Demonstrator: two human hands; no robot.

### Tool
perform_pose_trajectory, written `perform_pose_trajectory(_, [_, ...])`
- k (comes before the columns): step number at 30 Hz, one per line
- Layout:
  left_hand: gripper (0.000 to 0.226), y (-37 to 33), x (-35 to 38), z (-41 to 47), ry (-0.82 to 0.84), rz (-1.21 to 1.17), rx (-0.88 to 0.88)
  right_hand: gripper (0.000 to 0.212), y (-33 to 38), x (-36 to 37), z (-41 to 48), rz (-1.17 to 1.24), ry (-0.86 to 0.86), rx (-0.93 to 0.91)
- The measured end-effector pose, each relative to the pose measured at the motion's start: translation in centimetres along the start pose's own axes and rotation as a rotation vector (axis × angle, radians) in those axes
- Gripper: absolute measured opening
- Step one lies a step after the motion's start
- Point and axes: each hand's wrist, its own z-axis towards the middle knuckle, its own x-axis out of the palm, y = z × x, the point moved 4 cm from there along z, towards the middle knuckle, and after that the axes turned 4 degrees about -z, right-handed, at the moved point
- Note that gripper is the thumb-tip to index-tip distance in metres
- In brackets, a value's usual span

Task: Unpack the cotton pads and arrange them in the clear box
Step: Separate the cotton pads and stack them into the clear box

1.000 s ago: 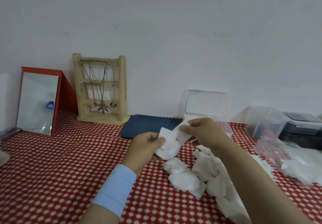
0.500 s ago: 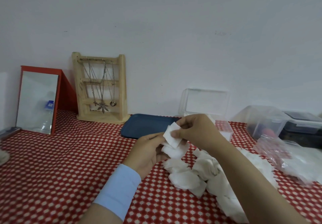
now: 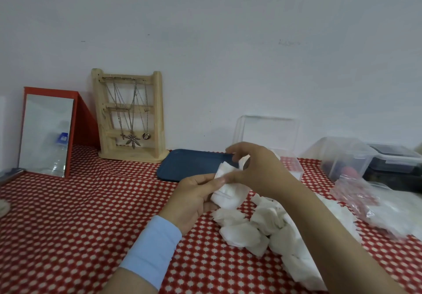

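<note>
Hands have drawn together in the head view. The right hand (image 3: 258,170), which a second ago held one corner out to the side, now pinches the upper edge of the cotton pads (image 3: 228,194) gripped in the left hand (image 3: 194,193). A handful is probably being squared up, not yet boxed. The loose pile (image 3: 242,234) lies near, right of the hands, partly covered by the right arm. The clear box (image 3: 295,168) stands behind the right hand, mostly hidden; its contents cannot be made out.

White cotton pads (image 3: 262,229) are heaped loose and crumpled; the clear box (image 3: 269,138), lid raised, is set at their 12 o'clock.
</note>
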Motion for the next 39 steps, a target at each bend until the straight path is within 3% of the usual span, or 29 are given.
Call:
perform_pose_trajectory(2, [0.03, 0.1, -0.2, 0.1, -0.01, -0.017, 0.009, 0.065, -0.3, 0.1, -0.2, 0.061, 0.068, 0.077])
perform_pose_trajectory(5, [0.024, 0.0, -0.4, 0.2, -0.03, -0.04, 0.014, 0.03, -1.1, 0.4, -0.5, 0.242, 0.246, 0.159])
perform_pose_trajectory(8, [0.022, -0.2, -0.4, 0.1, -0.046, 0.024, 0.022, 0.015, -1.3, 0.6, -0.4, 0.263, 0.229, 0.155])
perform_pose_trajectory(11, [0.022, -0.4, -0.7, 0.1, -0.135, 0.059, 0.074, 0.016, -1.1, 1.0, -0.4, 0.306, 0.235, 0.161])
perform_pose_trajectory(15, [0.02, -0.3, -0.9, 0.2, -0.193, -0.125, 0.048, 0.02, -1.5, 1.1, -0.6, 0.492, 0.306, 0.253])
perform_pose_trajectory(20, [0.015, -0.5, -1.9, 0.2, -0.284, -0.29, 0.054, 0.027, -2.8, 0.6, -0.2, 0.642, 0.202, 0.325])
perform_pose_trajectory(24, [0.02, -0.3, -3.3, 0.2, -0.39, -0.206, 0.07, 0.022, -2.7, -0.1, 0.0, 0.69, 0.204, 0.257])
perform_pose_trajectory(31, [0.027, 0.2, -1.1, 0.1, -0.214, -0.234, -0.045, 0.029, -1.7, 0.7, -0.1, 0.738, 0.297, 0.208])
perform_pose_trajectory(39, [0.028, 0.1, -0.2, -0.4, -0.147, -0.32, -0.093, 0.01, -1.7, 1.0, 0.0, 0.611, 0.145, 0.243])
